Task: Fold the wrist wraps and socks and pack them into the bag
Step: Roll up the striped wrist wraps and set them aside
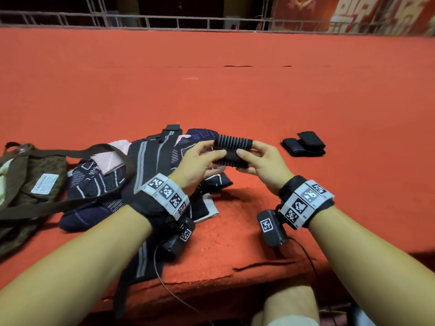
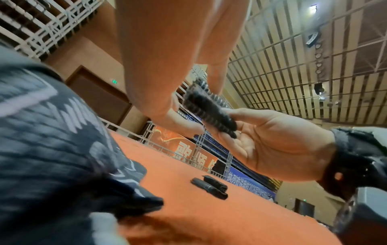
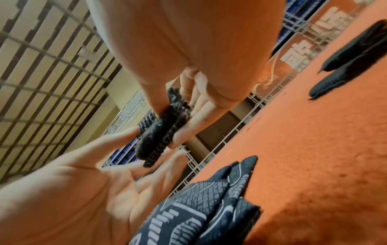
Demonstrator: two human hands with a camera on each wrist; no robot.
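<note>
Now holding 1 folded wrist wrap (image 1: 233, 150) up w/ both hands, above red carpet (image 1: 259, 95).

Pinching it at each end: left hand (image 1: 200, 161) fingers curled on left end, right hand (image 1: 261, 164) fingers curled on right end, thumbs on top. Lying nearby: 1 more folded wrap (image 1: 304, 143) well to the right on carpet; 1 unfolded striped wrap (image 1: 150, 175) draped over a pile of dark patterned socks (image 1: 98, 182), count unclear; 1 brown bag (image 1: 30, 182) at far left, strap crossing the socks.

Bag (image 1: 30, 182) far left, socks (image 1: 98, 182) beside it, folded wraps (image 1: 303, 144) apart on right.
</note>
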